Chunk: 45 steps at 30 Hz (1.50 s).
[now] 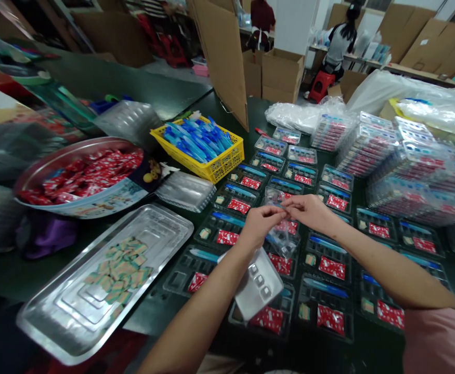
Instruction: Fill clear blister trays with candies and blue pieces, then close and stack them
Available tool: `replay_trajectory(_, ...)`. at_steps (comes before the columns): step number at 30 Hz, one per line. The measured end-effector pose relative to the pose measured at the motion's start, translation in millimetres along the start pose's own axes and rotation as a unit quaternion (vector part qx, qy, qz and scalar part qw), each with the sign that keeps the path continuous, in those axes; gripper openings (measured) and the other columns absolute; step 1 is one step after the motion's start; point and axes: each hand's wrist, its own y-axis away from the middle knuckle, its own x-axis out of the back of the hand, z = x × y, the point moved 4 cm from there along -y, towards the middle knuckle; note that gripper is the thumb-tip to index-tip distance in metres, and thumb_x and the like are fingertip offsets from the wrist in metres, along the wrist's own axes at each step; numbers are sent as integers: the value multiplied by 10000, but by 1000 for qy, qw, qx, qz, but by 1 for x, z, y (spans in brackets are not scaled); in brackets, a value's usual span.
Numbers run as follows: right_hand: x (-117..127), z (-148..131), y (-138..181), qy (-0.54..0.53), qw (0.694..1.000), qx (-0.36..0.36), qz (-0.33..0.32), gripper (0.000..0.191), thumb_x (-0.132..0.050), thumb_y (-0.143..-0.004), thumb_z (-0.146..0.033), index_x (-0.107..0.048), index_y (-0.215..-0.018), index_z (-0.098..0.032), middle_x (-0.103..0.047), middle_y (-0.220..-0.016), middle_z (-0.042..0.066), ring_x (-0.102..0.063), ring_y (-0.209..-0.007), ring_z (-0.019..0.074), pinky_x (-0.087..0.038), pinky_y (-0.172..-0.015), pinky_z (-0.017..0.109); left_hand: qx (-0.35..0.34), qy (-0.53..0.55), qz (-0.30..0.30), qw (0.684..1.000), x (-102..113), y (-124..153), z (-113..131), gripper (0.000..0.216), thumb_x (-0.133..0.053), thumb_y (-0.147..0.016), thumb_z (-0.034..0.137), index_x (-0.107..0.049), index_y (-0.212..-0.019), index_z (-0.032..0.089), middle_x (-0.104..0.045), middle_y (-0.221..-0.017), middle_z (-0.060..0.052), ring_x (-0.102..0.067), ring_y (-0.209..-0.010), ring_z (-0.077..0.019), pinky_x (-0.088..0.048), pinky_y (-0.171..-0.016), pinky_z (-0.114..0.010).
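Green desk (155, 301) carrying rows of filled trays (324, 288). Left hand (262, 221) and right hand (309, 210) pinching clear plastic (284, 244) above trays, fingertips meeting. Low-hanging plastic could be snagging red packets (331, 318); left forearm (211, 291), crossing close, could be tipping pale tray (246, 301).

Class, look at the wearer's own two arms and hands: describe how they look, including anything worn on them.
The left hand and right hand are both bare, with no gloves. No watch or bracelet shows at either wrist. The forearms are uncovered. A plain pink sleeve covers the right upper arm; no sleeve shows on the left.
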Motion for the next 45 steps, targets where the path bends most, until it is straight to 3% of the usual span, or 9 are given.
replay_trajectory(12,1,-5,4,22,1000,-16,2,228,-555,-773,-208,-732,-910,-167,-691,-703,-12,-587,-615,110,-415,-560,201,15,3,4,1000,-4,0,0,231,-852,-523,287,-727,-648,137,-632,-606,1,-501,-564,-99,-353,-561,-232)
replay_trajectory(21,3,-6,5,29,1000,2,2,238,-544,-741,-183,-731,-887,-160,-635,-639,-34,-520,-577,89,-386,-552,192,24,3,-6,1000,-4,0,1,139,-801,-572,244,-736,-646,145,-638,-608,3,-508,-567,-96,-372,-581,-229)
replay_trajectory(29,0,-6,4,9,1000,2,-8,294,-549,-756,-166,-743,-975,-193,-676,-663,-27,-585,-606,124,-458,-584,227,15,19,3,1000,-5,-3,-2,259,-828,-594,379,-739,-650,142,-651,-631,-16,-515,-580,-104,-397,-602,-240)
replay_trajectory(45,-4,0,8,-70,997,-22,-20,301,-598,-752,-198,-727,-1021,-163,-728,-776,7,-686,-723,151,-540,-692,257,45,57,-1,997,-3,-2,1,329,-889,-498,376,-741,-666,135,-669,-656,-30,-546,-603,-108,-415,-611,-239)
